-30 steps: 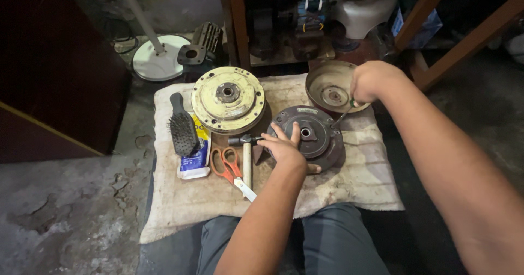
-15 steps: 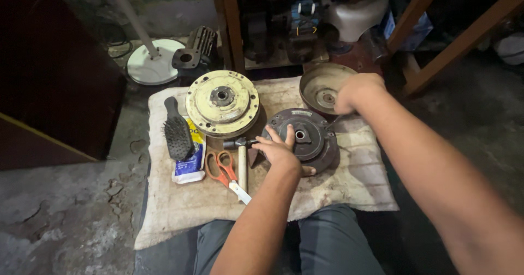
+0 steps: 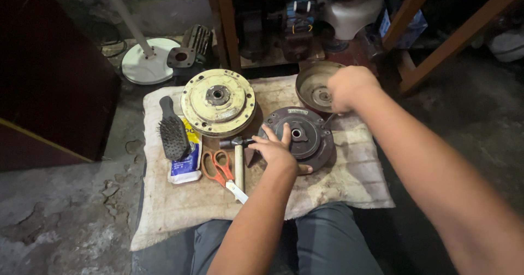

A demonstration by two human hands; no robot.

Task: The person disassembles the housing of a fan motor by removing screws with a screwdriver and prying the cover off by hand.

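The dark round metal disc (image 3: pixel 300 135) lies flat on the stained cloth (image 3: pixel 180 209), under our left hand (image 3: pixel 277 148), whose fingers (image 3: pixel 285 134) are spread flat across its left face. It looks heavy, rigid and likely greasy, so we judge the rim the safest hold. Beyond the fingertips, our right hand (image 3: pixel 349 86) is curled shut at the rusty bowl-shaped part (image 3: pixel 314 86); what it clamps we cannot tell. Left of the fingers lie a hammer (image 3: pixel 237 157) and scissors (image 3: pixel 218 168).
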